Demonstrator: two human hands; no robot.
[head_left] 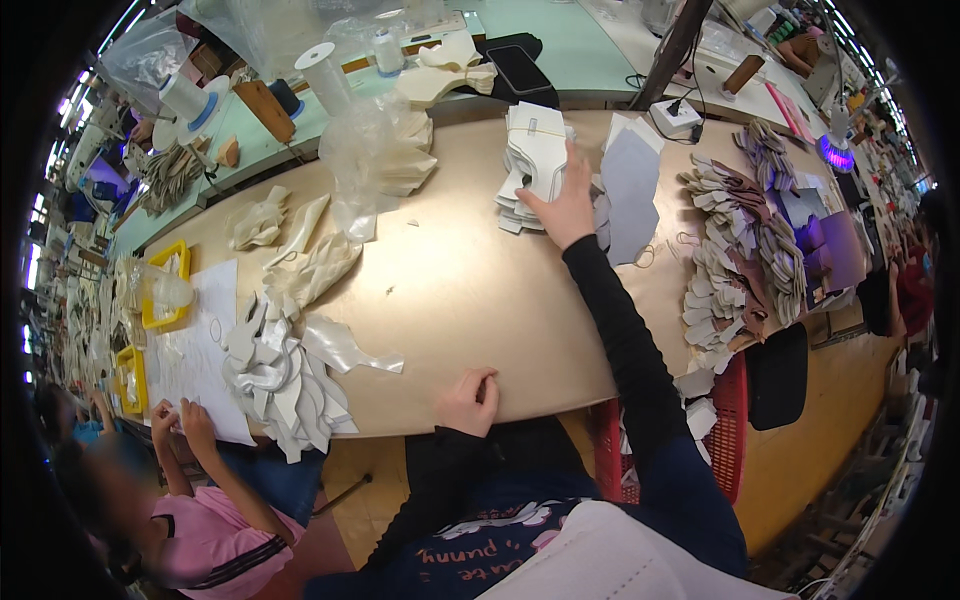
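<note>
A stack of white shaped cut pieces [538,150], with a thin band across its top, lies at the far middle of the table. My right hand [570,200] rests against its near right side, thumb and fingers spread over the pieces; part of the fingers is hard to make out. Just right of that hand lie flat grey-white panels [632,190]. By the table's near edge, my left hand [468,402] sits with its fingers curled in and nothing visible in them. Left of it is a loose pile of white curved pieces [285,385], a translucent piece [345,348] beside it.
Cream piece bundles [310,270] and a plastic bag [350,170] lie on the left. Brown and white bundles [725,230] cover the right end. A red basket [735,430] stands below the edge. A phone [518,70] lies beyond. At left, a co-worker in a pink shirt [215,535] works.
</note>
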